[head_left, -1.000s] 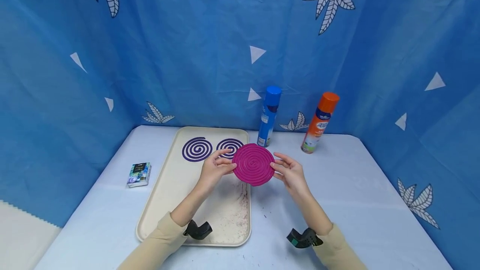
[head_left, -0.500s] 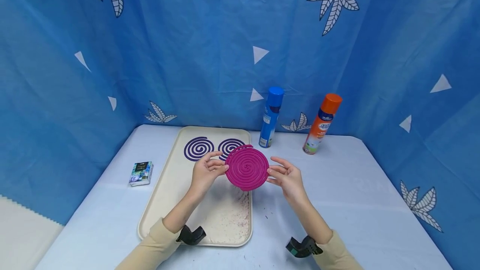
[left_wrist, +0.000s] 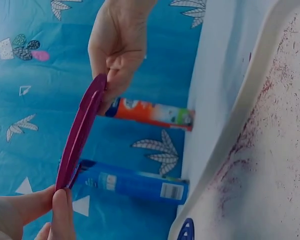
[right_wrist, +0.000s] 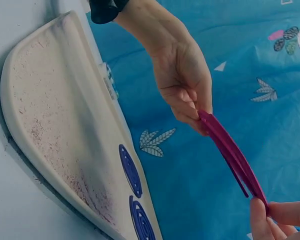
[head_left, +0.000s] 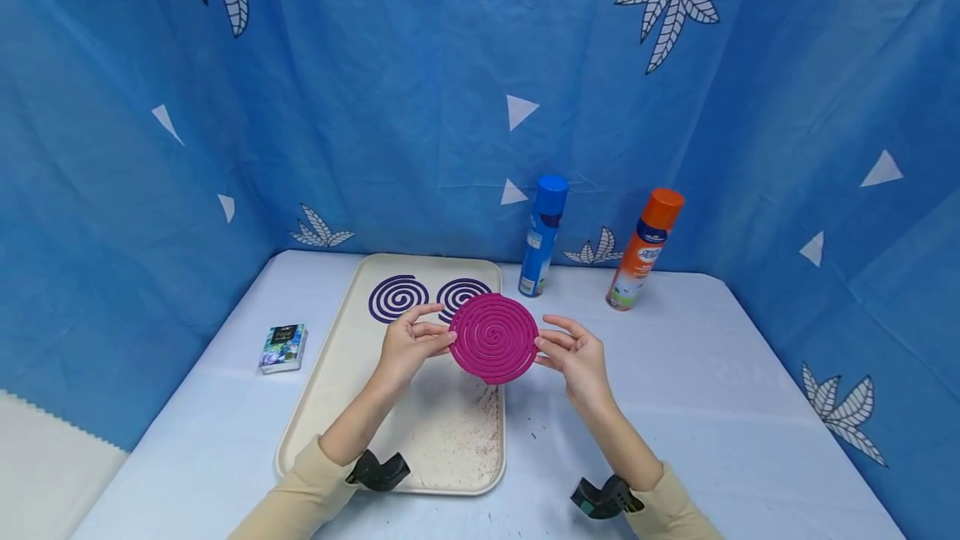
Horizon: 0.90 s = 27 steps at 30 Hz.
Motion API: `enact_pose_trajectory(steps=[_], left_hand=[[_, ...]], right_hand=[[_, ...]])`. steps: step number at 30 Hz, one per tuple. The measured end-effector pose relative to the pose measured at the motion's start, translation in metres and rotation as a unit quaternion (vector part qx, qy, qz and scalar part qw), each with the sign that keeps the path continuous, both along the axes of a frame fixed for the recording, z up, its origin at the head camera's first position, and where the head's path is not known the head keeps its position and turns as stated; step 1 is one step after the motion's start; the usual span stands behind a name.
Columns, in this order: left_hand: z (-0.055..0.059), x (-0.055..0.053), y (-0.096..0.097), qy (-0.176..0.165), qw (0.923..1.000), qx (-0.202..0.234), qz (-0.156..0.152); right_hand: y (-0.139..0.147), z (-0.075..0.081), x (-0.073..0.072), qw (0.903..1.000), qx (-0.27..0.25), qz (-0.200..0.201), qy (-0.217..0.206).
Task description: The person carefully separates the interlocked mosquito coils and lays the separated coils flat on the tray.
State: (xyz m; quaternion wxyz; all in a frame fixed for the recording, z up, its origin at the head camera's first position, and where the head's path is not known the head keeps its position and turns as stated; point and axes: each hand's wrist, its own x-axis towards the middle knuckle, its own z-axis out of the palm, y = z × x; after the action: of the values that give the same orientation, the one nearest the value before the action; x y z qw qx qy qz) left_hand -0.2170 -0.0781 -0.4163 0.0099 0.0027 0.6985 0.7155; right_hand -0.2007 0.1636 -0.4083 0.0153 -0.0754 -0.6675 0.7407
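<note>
A magenta mosquito coil (head_left: 493, 338), wound in a tight flat spiral, is held up over the right side of the tray. My left hand (head_left: 405, 350) pinches its left edge between thumb and fingers. At the opposite edge, the thumb and fingers of my right hand (head_left: 579, 361) grip it too. Seen edge-on in the left wrist view, the coil (left_wrist: 80, 135) shows layers slightly apart. A strand of the coil (right_wrist: 232, 150) hangs away from the rest in the right wrist view. Two purple coils (head_left: 398, 298) lie at the tray's far end, one partly hidden by the magenta coil.
The cream tray (head_left: 442, 448) bears reddish crumbs along its right side. A blue spray can (head_left: 542, 240) and an orange spray can (head_left: 643, 252) stand at the back. Left of the tray sits a small patterned box (head_left: 282, 348). Blue curtain (head_left: 435, 65) surrounds the table.
Both hands have shifted the magenta coil left and slightly nearer. A loose outer end stood out at its top half a second ago; it now lies closer to the spiral.
</note>
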Motion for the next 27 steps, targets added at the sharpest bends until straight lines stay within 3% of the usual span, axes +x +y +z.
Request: enact_pose_trajectory(steps=[4,8,13,17,20,23,27], left_hand=[[-0.0004,-0.0006,-0.0008,-0.03,0.9995,-0.007,-0.003],[-0.0013,-0.001,-0.0001,-0.025,0.9997,0.003,0.002],[-0.0031,0.0005,0.0036,0.062,0.998,-0.002,0.014],[-0.0042,0.0022,0.0041,0.145,0.9888,-0.025,0.026],[-0.0037,0.0034,0.0027,0.179,0.9825,-0.042,0.029],[-0.0025,0.003,0.002,0.163,0.9859,-0.037,0.015],[-0.0017,-0.0005,0.0009,0.071,0.9974,0.008,0.007]], right_hand=[[-0.0007,-0.0021,0.0014,1.0,0.003,-0.001,0.009],[-0.0015,-0.0028,0.002,1.0,0.0,-0.004,-0.007],[-0.0016,-0.0024,0.0011,0.9988,-0.019,-0.016,-0.042],[-0.0031,-0.0018,-0.0013,0.9982,-0.024,-0.023,-0.051],[-0.0045,-0.0011,-0.0028,0.9978,-0.027,-0.02,-0.056],[-0.0046,-0.0009,-0.0035,0.9975,-0.033,-0.021,-0.058],[-0.0038,-0.0021,-0.0034,0.9984,-0.029,-0.018,-0.044]])
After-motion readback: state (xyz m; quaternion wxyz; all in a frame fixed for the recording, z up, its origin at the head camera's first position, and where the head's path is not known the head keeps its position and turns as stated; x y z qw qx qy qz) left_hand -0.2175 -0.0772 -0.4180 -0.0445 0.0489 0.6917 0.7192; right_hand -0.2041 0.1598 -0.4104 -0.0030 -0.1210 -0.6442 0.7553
